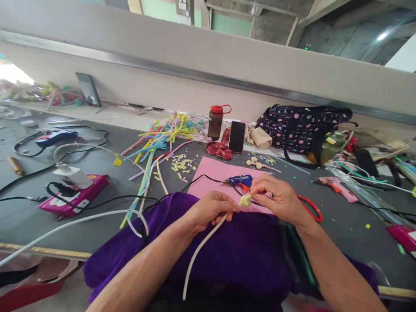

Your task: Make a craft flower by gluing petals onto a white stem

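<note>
My left hand (212, 209) is closed in a pinch on a cream fuzzy stem, which looks like a pipe cleaner (196, 255); its loose end curves down over the purple cloth (237, 251). At the stem's upper end sits a small pale-yellow fuzzy bud (245, 200), between my two hands. My right hand (274, 195) pinches the bud's right side with thumb and fingers. Just behind the bud, a blue glue gun (238, 180) lies on a pink sheet (208, 175). Red-handled scissors (316, 212) are partly hidden by my right hand.
Colourful fuzzy stems (156, 141) and cut bits (182, 167) lie at centre-left. A pink power strip (78, 197) and cables spread left. Behind stand a bottle (215, 123), a phone (237, 137) and a dark patterned bag (292, 130). A pink glue gun (338, 187) lies right.
</note>
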`<state>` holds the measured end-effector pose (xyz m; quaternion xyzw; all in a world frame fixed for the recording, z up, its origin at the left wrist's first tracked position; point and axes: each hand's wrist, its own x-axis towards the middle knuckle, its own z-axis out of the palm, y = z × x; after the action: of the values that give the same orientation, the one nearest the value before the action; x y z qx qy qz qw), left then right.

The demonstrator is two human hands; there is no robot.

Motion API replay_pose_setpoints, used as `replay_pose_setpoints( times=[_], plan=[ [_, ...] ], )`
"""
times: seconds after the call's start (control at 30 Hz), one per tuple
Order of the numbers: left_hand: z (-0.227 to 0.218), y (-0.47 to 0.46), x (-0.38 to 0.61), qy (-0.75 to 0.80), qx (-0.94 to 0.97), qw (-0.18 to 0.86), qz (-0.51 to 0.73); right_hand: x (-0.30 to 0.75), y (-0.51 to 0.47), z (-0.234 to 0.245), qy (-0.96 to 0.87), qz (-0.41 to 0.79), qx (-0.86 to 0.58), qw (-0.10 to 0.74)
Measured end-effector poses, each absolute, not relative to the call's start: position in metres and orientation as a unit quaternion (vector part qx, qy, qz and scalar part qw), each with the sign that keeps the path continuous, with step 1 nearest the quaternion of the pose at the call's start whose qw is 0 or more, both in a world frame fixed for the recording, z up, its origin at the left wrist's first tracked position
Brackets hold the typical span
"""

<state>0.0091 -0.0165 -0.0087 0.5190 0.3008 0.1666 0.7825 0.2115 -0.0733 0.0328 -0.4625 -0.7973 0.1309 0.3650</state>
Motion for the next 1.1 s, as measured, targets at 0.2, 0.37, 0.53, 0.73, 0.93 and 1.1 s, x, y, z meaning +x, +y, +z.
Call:
replay_pose_setpoints(
  times=[0.2,0.37,0.53,0.73,0.93,1.1],
  plan=[
    [-0.0079,-0.0166,0.0091,0.314,0.528,0.775,0.149,0.2099,-0.0747,0.0316,-0.818,0.103,-0.456,0.335],
    [-0.0080,-0.0167,0.0092,0.316,0.527,0.775,0.147,0.2096,-0.0750,0.0310,-0.826,0.085,-0.452,0.327],
    [-0.0072,-0.0167,0.0093,0.315,0.527,0.776,0.144,0.2099,-0.0737,0.0297,-0.833,0.076,-0.443,0.322],
    [-0.0070,-0.0173,0.0092,0.320,0.531,0.771,0.145,0.2097,-0.0732,0.0288,-0.842,0.055,-0.436,0.314],
    [-0.0078,-0.0168,0.0091,0.319,0.523,0.777,0.146,0.2103,-0.0728,0.0282,-0.846,0.049,-0.438,0.301],
    [-0.0072,-0.0167,0.0091,0.313,0.525,0.777,0.150,0.2102,-0.0728,0.0277,-0.848,0.047,-0.436,0.297]
  ],
)
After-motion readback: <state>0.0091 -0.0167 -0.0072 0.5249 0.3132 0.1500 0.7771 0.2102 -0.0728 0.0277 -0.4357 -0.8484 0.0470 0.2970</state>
